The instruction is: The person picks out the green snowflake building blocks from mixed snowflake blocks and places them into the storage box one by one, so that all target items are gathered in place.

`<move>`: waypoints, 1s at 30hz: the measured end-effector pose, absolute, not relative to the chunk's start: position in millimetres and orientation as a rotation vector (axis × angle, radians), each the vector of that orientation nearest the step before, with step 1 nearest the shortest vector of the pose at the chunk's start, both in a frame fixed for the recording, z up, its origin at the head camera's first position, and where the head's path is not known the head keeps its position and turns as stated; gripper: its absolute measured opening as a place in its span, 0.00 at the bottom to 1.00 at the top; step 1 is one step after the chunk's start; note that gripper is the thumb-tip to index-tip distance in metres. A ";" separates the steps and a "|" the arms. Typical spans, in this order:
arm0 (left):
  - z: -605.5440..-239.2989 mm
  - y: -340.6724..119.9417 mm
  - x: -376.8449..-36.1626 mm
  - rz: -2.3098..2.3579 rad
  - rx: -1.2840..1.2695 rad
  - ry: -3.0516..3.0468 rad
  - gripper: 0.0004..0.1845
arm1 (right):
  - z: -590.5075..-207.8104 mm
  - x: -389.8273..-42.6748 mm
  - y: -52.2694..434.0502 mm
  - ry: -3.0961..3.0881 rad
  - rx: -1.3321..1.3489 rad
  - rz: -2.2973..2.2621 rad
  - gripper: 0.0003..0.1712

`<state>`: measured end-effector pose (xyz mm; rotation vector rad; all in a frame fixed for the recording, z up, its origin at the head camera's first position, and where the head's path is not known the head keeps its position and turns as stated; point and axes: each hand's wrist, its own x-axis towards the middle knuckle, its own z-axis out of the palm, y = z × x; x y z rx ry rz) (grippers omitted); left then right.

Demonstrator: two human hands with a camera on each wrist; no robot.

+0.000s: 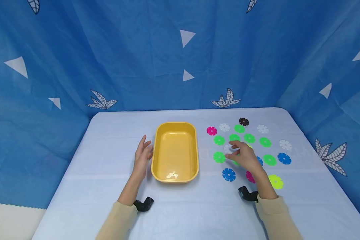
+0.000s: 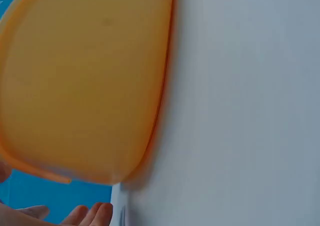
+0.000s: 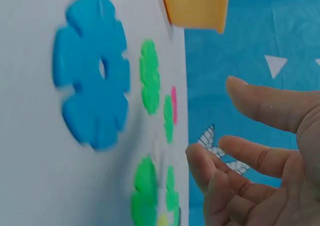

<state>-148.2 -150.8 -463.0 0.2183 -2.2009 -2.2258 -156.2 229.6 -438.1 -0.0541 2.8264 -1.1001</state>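
Note:
A yellow tray (image 1: 176,153) stands on the white table, its inside bare. Beside its left wall is my left hand (image 1: 142,160), palm toward the tray, fingers loosely bent and holding nothing. In the left wrist view the tray's outer wall (image 2: 90,85) fills much of the picture, fingertips (image 2: 102,213) low at the edge. My right hand (image 1: 245,158) hovers over flower-shaped notched discs, thumb and fingers apart with nothing between them. Nearest it are a green disc (image 1: 219,157) and a white disc (image 1: 227,148), partly covered by the fingers. A blue disc (image 3: 95,75) looms large in the right wrist view.
More discs lie spread over the table's right side: a black disc (image 1: 244,122) at the back, a pink disc (image 1: 211,131), a yellow disc (image 1: 276,181) and several green, white and blue ones. A blue curtain (image 1: 156,56) hangs behind and at both sides.

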 end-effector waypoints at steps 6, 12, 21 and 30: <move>-474.2 -143.3 -148.0 -2.508 0.250 -2.000 0.34 | -447.7 -156.7 217.2 2.766 -0.002 -1.104 0.31; -481.1 -140.1 -145.0 -2.572 0.242 -1.952 0.38 | -455.5 -156.2 207.7 2.766 0.011 -1.062 0.29; -483.2 -138.1 -143.4 -2.615 0.234 -1.916 0.38 | -457.6 -157.3 198.0 2.824 0.066 -0.931 0.26; -484.9 -138.0 -142.6 -2.619 0.171 -1.887 0.36 | -457.2 -158.3 194.8 2.858 0.035 -0.844 0.24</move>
